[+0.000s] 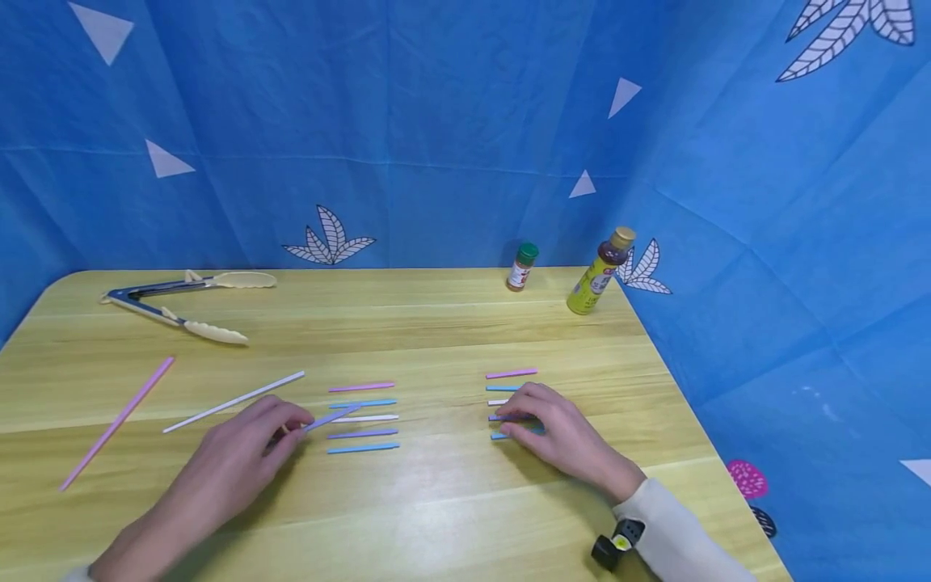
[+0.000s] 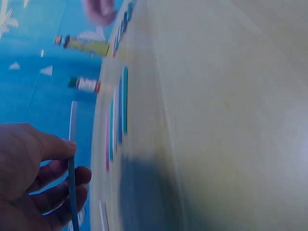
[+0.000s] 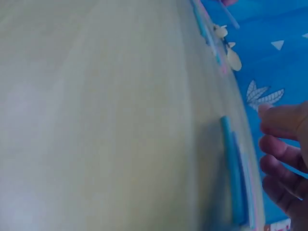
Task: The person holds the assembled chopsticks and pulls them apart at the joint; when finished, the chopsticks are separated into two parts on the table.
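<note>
My left hand pinches a thin purple straw between thumb and fingers, raised off the table. In the left wrist view the same straw stands nearly upright across the fingers. Beyond its tip in the head view lies a row of short straws in pink, blue, white and purple, side by side. Over a second row of short straws, with a pink straw at its far end, hovers my right hand. Its fingers are loosely bent with nothing between them, and they partly hide that row.
A long white straw and a long pink straw lie on the left of the wooden table. Behind them are spread tongs. A green-capped spice jar and a yellow-labelled bottle stand at the back right.
</note>
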A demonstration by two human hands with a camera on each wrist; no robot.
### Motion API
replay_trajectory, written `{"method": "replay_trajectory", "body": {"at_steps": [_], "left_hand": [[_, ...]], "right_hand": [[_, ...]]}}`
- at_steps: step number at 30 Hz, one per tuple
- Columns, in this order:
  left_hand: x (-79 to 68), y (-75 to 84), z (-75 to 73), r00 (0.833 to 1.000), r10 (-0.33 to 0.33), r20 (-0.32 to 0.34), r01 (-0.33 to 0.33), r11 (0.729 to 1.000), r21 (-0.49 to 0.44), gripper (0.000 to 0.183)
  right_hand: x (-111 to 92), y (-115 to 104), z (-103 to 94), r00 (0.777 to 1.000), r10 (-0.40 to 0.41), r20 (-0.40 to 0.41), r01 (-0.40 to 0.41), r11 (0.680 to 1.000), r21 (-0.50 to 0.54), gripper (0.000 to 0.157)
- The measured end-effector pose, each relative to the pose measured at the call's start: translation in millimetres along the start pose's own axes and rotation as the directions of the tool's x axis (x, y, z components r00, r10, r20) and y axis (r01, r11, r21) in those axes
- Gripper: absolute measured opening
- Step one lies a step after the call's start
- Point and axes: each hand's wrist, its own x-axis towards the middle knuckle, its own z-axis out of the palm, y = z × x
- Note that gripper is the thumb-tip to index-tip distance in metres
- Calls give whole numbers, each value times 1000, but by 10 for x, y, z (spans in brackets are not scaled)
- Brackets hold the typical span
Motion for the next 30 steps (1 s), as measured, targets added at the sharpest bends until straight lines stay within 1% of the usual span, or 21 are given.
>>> {"method": "replay_trajectory", "body": {"at_steps": [2, 6, 9, 12, 17, 21, 25, 30], "left_hand": [[65, 83, 51, 999, 43, 8, -43, 999, -22, 23], [189, 254, 181, 992, 128, -3, -127, 989, -69, 23], [276, 391, 285, 985, 175, -6, -175, 979, -102, 23], [354, 519, 380, 976, 218, -3, -217, 968, -127, 21], [461, 674, 459, 970, 238, 38, -230, 960, -159, 17], [508, 741, 487, 970, 236, 66, -223, 961, -161, 15], [520, 765, 531, 970, 235, 61, -224, 964, -146, 14], [517, 758, 573, 979, 199, 43, -190, 969, -160, 14]], "right_hand": [[65, -59, -8, 1000, -1, -12, 1, 1000, 31, 18], [227, -201, -1, 998, -49, -27, 51, 995, 89, 23], [346, -302, 38, 994, -107, -13, 107, 988, 112, 25], [418, -395, 93, 990, -142, 19, 138, 981, 137, 27], [473, -490, 175, 985, -159, 64, 147, 976, 159, 28], [492, -506, 224, 981, -179, 76, 166, 974, 157, 25], [487, -514, 249, 980, -185, 68, 174, 975, 139, 16], [475, -529, 259, 984, -168, 51, 160, 979, 130, 7]]}}
